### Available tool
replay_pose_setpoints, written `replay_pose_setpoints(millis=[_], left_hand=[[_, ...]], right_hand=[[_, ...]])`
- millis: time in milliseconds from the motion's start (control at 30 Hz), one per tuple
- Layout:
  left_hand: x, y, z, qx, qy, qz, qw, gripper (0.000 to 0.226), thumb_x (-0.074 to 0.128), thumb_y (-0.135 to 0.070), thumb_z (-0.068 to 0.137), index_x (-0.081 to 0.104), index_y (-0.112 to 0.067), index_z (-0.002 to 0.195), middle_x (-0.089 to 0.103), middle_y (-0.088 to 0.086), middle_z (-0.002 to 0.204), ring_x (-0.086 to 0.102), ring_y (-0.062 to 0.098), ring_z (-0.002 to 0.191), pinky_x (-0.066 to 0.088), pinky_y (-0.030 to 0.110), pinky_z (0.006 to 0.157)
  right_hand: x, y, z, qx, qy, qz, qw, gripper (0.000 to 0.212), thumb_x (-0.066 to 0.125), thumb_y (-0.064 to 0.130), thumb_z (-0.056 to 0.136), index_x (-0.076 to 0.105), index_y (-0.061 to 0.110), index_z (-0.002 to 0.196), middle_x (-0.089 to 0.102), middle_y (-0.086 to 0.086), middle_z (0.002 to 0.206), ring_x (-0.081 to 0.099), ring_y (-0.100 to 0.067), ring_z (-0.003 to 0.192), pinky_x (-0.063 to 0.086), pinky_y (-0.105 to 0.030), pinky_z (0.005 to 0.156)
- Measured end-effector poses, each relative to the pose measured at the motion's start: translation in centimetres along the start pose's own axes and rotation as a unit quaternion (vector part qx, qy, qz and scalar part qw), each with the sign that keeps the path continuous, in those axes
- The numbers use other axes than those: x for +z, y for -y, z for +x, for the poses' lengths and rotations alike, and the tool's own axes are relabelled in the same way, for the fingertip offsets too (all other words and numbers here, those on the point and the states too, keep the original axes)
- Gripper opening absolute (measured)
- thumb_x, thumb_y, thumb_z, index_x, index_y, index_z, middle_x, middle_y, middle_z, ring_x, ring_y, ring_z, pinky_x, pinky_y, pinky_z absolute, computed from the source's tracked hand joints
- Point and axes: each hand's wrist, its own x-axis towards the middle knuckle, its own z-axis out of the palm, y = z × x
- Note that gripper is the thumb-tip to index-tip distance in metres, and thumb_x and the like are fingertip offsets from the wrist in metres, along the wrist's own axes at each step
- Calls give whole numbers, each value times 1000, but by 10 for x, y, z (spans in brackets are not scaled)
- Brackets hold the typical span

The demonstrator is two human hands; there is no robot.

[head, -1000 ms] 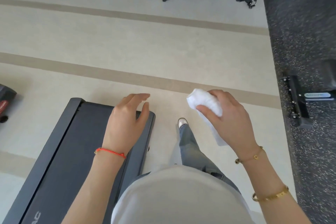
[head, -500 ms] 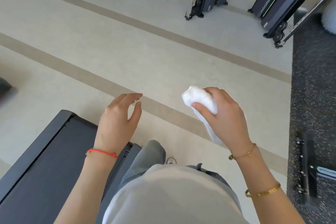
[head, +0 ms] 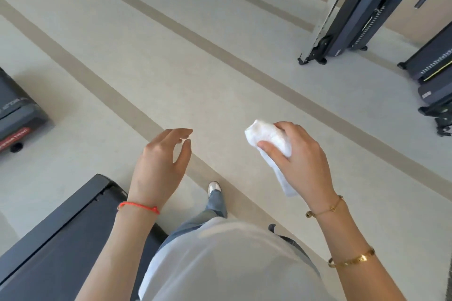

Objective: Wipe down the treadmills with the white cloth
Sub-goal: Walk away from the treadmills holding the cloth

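My right hand (head: 300, 161) grips a bunched white cloth (head: 267, 137), with a loose tail of it hanging below the palm. My left hand (head: 161, 166) hangs in the air with its fingers apart and nothing in it. A dark flat treadmill deck (head: 61, 239) lies at the lower left, partly under my left forearm. Both hands are above the floor and touch no treadmill. A second treadmill's end (head: 17, 110) shows at the left edge. Folded treadmills stand upright at the upper right (head: 354, 14) and at the right edge (head: 433, 73).
The pale floor (head: 195, 68) carries darker beige stripes running diagonally. My leg in jeans and a light shoe (head: 214, 188) steps forward between my hands. A white shirt fills the bottom middle of the view.
The view has swung left and up as I walk. The near treadmill deck has slid toward the lower left, the folded treadmills have grown larger, and a left treadmill has come into view. The grip on the cloth is unchanged.
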Motion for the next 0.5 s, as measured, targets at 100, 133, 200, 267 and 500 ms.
replay_pose_setpoints(millis=[100, 133, 200, 267, 500], left_hand=[[4, 14, 68, 3, -23, 11, 1000, 21, 60, -10, 93, 69, -15, 111, 70, -3, 98, 66, 10, 86, 51, 26, 73], [5, 20, 93, -1, -28, 13, 1000, 21, 60, -11, 93, 69, -16, 111, 69, -4, 98, 62, 3, 80, 48, 21, 70], [7, 28, 139, -6, -27, 14, 1000, 20, 60, -11, 94, 69, -16, 111, 69, -5, 97, 54, -10, 69, 36, 6, 65], [10, 36, 178, -11, -24, 9, 1000, 20, 59, -11, 94, 70, -16, 110, 69, -4, 97, 53, -15, 68, 34, 2, 62], [34, 64, 307, -38, -8, 21, 999, 21, 59, -12, 94, 70, -16, 111, 70, -4, 100, 65, 12, 82, 49, 27, 68]], right_hand=[[13, 8, 75, -18, 7, 9, 1000, 34, 57, 59, 88, 55, 32, 108, 60, 12, 98, 57, -11, 83, 49, -31, 67], [18, 11, 102, -24, 9, 10, 1000, 34, 56, 60, 88, 54, 32, 108, 60, 12, 99, 57, -11, 83, 49, -31, 67], [27, 14, 149, -32, 14, 9, 999, 35, 56, 60, 88, 54, 32, 109, 60, 12, 100, 58, -10, 84, 50, -30, 67], [34, 15, 189, -33, 22, 9, 999, 37, 55, 61, 87, 54, 32, 110, 60, 13, 100, 57, -9, 84, 50, -30, 67], [68, 7, 324, -29, 39, 14, 999, 40, 53, 63, 87, 55, 30, 110, 61, 10, 99, 59, -12, 84, 51, -32, 67]])
